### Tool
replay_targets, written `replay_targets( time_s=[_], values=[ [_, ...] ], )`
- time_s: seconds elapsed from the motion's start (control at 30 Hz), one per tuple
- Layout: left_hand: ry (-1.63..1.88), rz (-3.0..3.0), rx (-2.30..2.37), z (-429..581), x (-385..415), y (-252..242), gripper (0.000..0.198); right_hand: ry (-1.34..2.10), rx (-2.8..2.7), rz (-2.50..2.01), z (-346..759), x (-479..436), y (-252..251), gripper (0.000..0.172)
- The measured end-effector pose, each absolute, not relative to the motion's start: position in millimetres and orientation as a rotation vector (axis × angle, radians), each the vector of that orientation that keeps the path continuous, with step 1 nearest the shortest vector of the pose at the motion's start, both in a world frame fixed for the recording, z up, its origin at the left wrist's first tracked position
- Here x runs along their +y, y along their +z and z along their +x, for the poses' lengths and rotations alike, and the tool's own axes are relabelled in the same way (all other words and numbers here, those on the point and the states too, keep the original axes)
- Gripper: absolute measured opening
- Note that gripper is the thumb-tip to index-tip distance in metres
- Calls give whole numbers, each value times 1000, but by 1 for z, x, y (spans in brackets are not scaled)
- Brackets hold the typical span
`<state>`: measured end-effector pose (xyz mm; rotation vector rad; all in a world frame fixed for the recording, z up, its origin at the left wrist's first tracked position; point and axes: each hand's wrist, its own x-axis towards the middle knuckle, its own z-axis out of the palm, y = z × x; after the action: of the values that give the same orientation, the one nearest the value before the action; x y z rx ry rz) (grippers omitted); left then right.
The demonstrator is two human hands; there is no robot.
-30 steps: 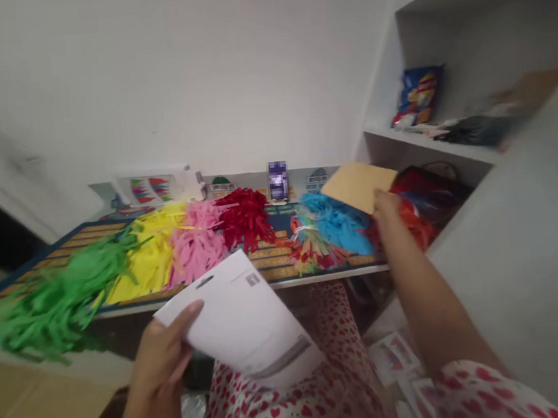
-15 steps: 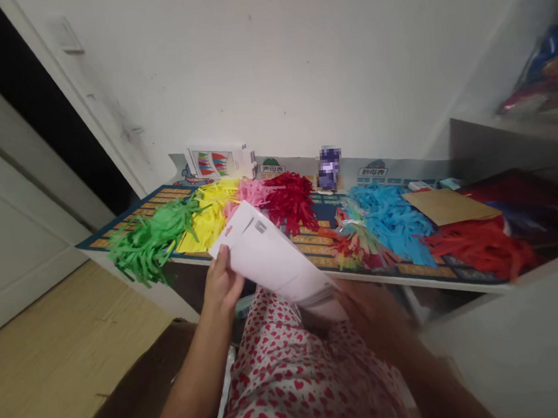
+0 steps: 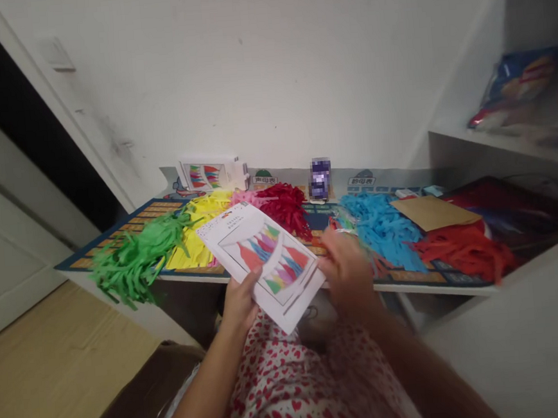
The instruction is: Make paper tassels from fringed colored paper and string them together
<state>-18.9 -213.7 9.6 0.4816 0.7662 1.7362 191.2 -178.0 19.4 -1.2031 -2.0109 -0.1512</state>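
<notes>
My left hand [image 3: 242, 302] grips the lower left edge of a white printed card [image 3: 233, 238], thumb on its front. The front of the card has a picture of colourful tassel garlands. My right hand [image 3: 346, 268], a little blurred, has its fingers curled at the card's right edge. Behind the hands, bundles of cut paper tassels lie along the table: green [image 3: 132, 253], yellow [image 3: 185, 242], dark red [image 3: 286, 205], blue [image 3: 381, 223] and red [image 3: 466, 249]. Some pink strips are partly hidden behind the card. My right hand partly covers a multicoloured bunch.
White cards with a similar picture [image 3: 209, 174] stand against the wall. A pixelated phone-like object [image 3: 320, 179] leans there too. A brown paper envelope [image 3: 436, 213] lies over the red tassels. Shelving with a packaged bag [image 3: 515, 84] rises on the right.
The card has been turned over, from its mostly blank side to its picture side. My left hand has shifted to its lower left edge, and my right hand has moved up beside it.
</notes>
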Motion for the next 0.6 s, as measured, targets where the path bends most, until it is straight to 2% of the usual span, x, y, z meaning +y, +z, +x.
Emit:
replay_targets(
  time_s=[0.1, 0.17, 0.37, 0.47, 0.53, 0.6],
  values=[
    [1714, 451, 784, -27, -205, 9, 49, -204, -1770, -1721, 223, -109, 20, 79],
    [1714, 425, 816, -30, -203, 9, 45, -102, -1933, -1937, 231, -77, 5, 84],
    [1702, 400, 813, -38, -193, 9, 39, 86, -2128, -2045, 221, -59, -38, 78],
    [1611, 499, 896, -38, -175, 13, 34, 93, -2085, -2028, 219, -64, -32, 62],
    [1617, 636, 1030, -34, -162, 16, 44, 77, -2043, -2000, 219, -64, -24, 55],
    [1714, 731, 1145, -29, -154, 17, 65, 60, -2021, -1941, 222, -64, -14, 57]
  ],
)
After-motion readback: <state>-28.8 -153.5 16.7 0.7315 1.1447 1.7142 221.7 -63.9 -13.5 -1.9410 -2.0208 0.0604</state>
